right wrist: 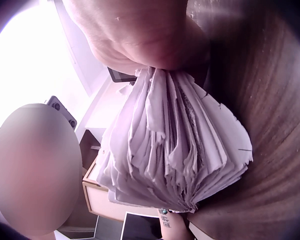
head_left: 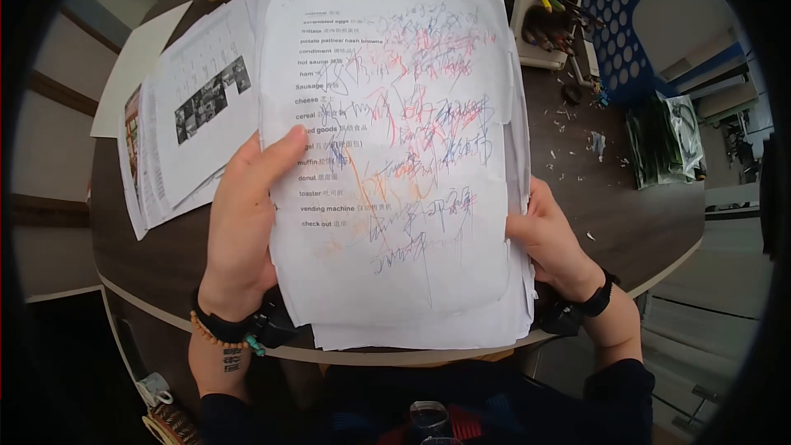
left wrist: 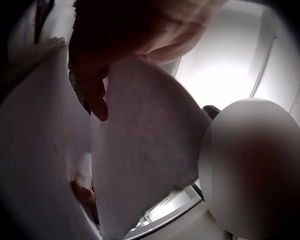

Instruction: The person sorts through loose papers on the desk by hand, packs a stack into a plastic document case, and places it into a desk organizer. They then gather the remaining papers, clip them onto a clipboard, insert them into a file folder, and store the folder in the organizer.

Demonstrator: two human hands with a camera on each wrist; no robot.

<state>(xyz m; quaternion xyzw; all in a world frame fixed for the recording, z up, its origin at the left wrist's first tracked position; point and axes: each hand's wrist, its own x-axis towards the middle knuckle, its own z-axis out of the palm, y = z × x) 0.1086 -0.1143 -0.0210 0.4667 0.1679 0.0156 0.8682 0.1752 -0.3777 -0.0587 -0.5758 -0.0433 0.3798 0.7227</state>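
Observation:
A thick stack of worn papers (head_left: 395,148) is held up in front of the person; its top sheet has printed words and scribbles in blue, red and orange. The left hand (head_left: 247,222) grips its left edge, thumb on the top sheet. At the right edge the right hand (head_left: 554,239) pinches the stack, thumb in front. In the left wrist view, the left hand (left wrist: 135,40) has fingers against a sheet (left wrist: 145,130). Below the right hand (right wrist: 140,35), in the right wrist view, the page edges (right wrist: 175,150) fan out, creased and torn.
More printed sheets (head_left: 185,107) lie on the dark table (head_left: 577,148) at the left, others at the back. A pen organizer (head_left: 531,25) and a blue perforated basket (head_left: 622,8) stand at the back right, near a plastic packet (head_left: 666,144) and paper scraps (head_left: 598,145).

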